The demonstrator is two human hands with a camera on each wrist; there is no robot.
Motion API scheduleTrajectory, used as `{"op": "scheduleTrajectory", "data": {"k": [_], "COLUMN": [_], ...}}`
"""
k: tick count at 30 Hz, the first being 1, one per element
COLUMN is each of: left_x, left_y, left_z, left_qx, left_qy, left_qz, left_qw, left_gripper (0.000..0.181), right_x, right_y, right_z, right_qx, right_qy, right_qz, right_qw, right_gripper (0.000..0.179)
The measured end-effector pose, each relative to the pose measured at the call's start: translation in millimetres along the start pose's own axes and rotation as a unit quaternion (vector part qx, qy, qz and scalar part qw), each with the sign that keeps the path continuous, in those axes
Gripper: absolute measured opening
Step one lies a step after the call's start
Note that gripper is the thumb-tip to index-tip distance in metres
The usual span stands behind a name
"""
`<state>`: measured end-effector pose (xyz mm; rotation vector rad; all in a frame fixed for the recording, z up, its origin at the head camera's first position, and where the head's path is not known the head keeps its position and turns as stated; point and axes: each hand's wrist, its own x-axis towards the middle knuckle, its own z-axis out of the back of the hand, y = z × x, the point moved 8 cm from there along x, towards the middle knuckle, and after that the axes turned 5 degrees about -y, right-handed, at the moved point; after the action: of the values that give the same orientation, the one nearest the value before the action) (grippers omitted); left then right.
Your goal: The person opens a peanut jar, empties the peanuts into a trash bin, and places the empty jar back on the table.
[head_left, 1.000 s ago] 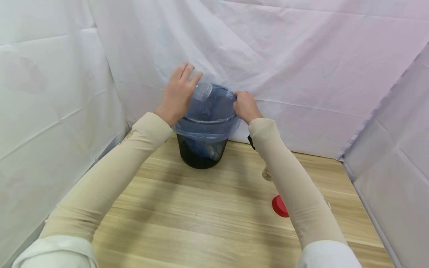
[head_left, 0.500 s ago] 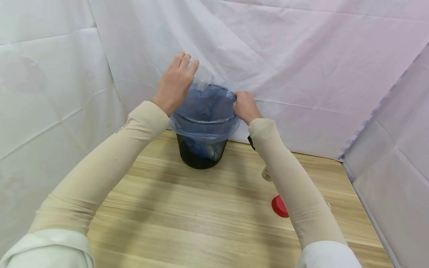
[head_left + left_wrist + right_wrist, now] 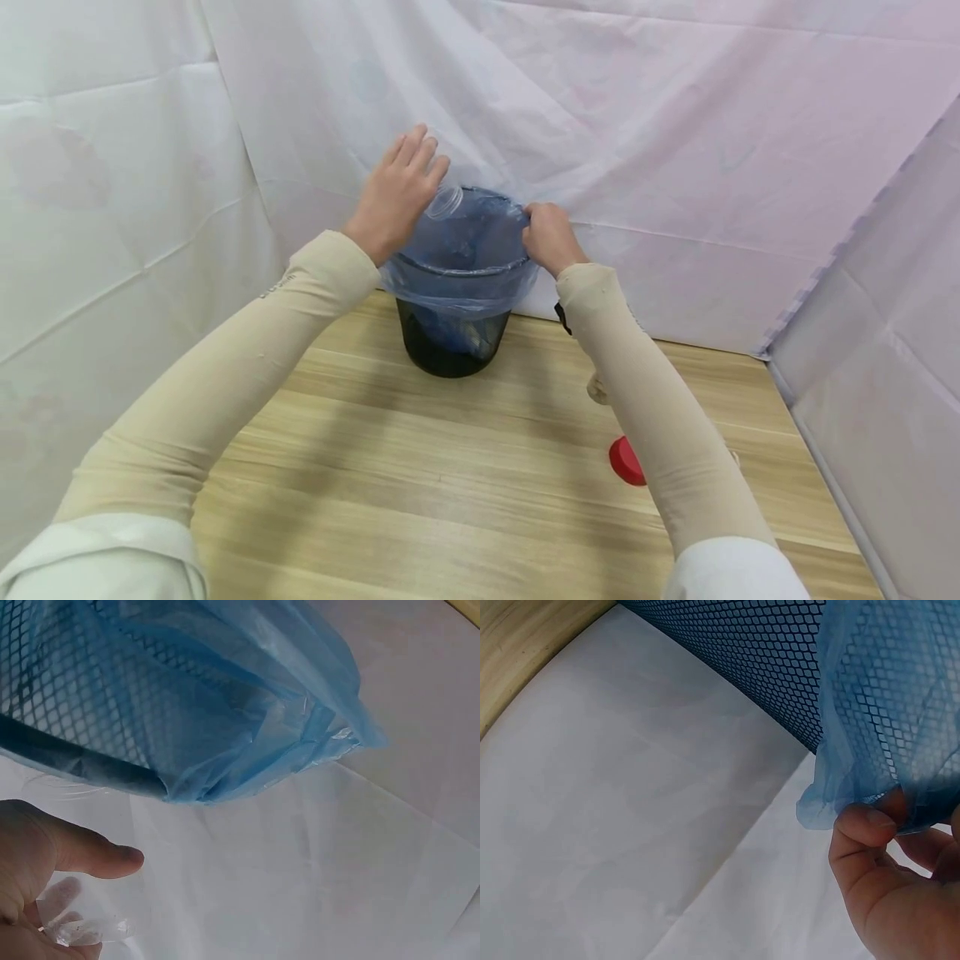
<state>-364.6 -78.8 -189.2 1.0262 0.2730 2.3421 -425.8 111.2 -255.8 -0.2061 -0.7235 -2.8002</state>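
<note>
A black mesh trash bin (image 3: 453, 337) stands against the back curtain, lined with a blue plastic bag (image 3: 465, 287) folded over its rim. Over the bin's back left edge, my left hand (image 3: 397, 196) grips a clear plastic jar (image 3: 446, 202), tipped with its mouth toward the bin. Most of the jar is hidden by the hand in the head view; in the left wrist view fingers show through its clear wall (image 3: 94, 930). My right hand (image 3: 551, 240) pinches the bin's rim and the bag at the right side, thumb and fingers on the film in the right wrist view.
On the wooden table (image 3: 420, 483), a red lid (image 3: 627, 461) lies partly under the right forearm. A small beige object (image 3: 597, 389) is behind it, mostly hidden by the sleeve. White curtains (image 3: 600, 100) close off the back and both sides.
My left hand first lifted the jar up and left, then lowered it slightly, and the jar's mouth has turned more toward the bin. The right hand stays at the rim.
</note>
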Motion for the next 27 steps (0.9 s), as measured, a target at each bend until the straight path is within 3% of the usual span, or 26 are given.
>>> {"op": "scheduleTrajectory", "data": {"k": [6,15,19,23,27], "left_x": [3.6,9.5,9.6,8.6,7.9], "left_y": [12.8,20.6,16.0,10.8,9.2], "left_z": [5.7,20.6,19.4,13.2,9.7], "left_qx": [0.000,0.007,0.010,0.017,0.025], "left_qy": [0.006,-0.028,-0.030,-0.012,0.001], "left_qz": [0.024,0.062,0.045,0.014,0.002], "left_qw": [0.9997,0.9977,0.9985,0.9997,0.9997], "left_gripper": [0.056,0.052,0.048,0.047,0.051], "right_x": [-1.1,-1.4,-1.2,0.4,1.9], "right_y": [0,2,2,3,4], "right_z": [1,2,2,1,0], "right_qx": [0.001,-0.011,-0.014,-0.016,-0.020], "right_qy": [-0.002,0.003,0.005,0.008,0.011], "right_qz": [-0.001,-0.002,-0.003,-0.003,0.000], "right_qw": [1.0000,0.9999,0.9999,0.9998,0.9997], "right_gripper": [0.050,0.050,0.049,0.049,0.048]}}
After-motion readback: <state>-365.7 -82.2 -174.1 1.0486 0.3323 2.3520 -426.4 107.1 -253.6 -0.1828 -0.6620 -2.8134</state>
